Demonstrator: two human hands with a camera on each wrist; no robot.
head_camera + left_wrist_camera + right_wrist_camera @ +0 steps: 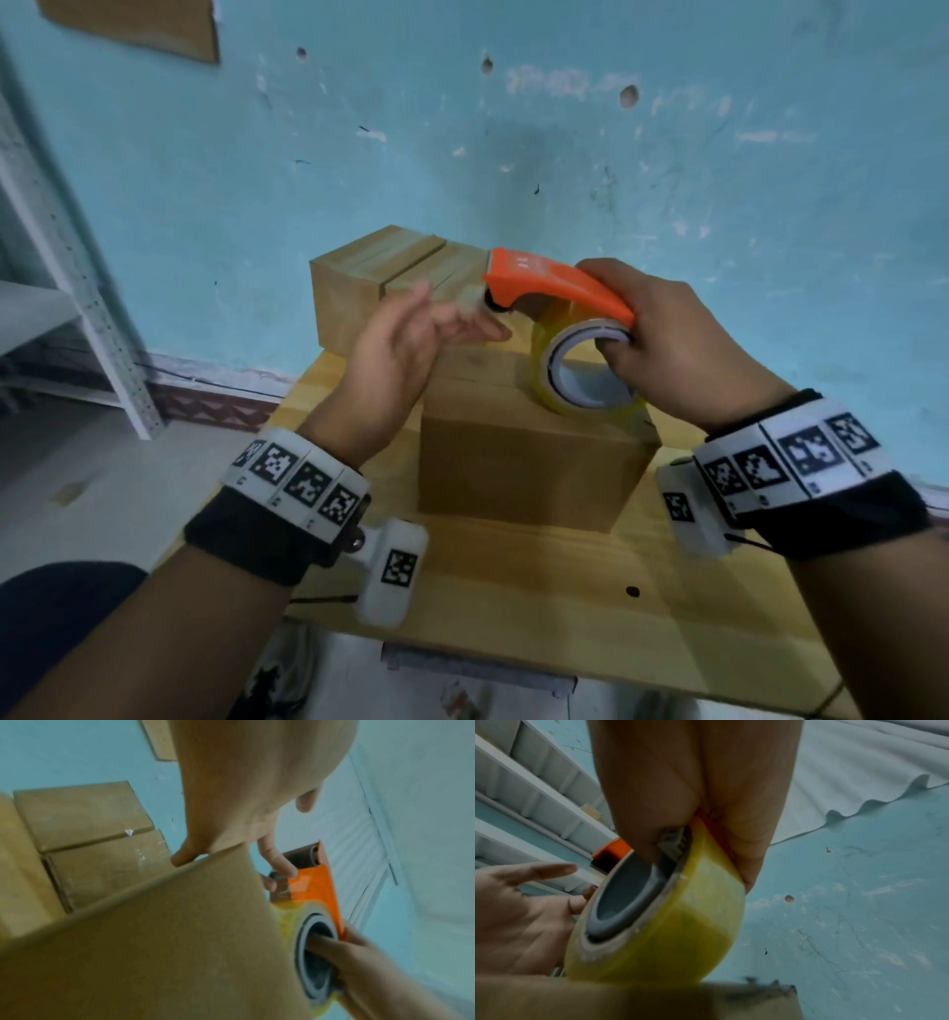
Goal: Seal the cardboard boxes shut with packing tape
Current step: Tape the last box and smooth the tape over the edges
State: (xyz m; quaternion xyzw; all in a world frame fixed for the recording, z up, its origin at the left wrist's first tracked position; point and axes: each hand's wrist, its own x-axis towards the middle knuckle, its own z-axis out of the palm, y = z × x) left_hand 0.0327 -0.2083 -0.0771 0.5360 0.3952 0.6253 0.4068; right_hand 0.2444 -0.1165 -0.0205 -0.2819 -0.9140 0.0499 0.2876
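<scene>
A closed brown cardboard box [524,462] stands on the middle of the table. My right hand [662,329] grips an orange tape dispenser [554,282], with fingers through the core of its yellowish tape roll [580,375]. The roll rests on the box's top right. In the right wrist view the roll [680,933] sits on the box edge [628,1000]. My left hand [441,324] hovers open and blurred at the dispenser's front end. Its fingers [277,860] reach the orange dispenser nose [316,882]. I cannot make out a loose tape end.
Two more cardboard boxes [369,277] stand side by side behind, against the blue wall; clear tape glints on them [138,850]. The wooden table [565,591] extends toward me. A white metal shelf [61,267] stands at the left.
</scene>
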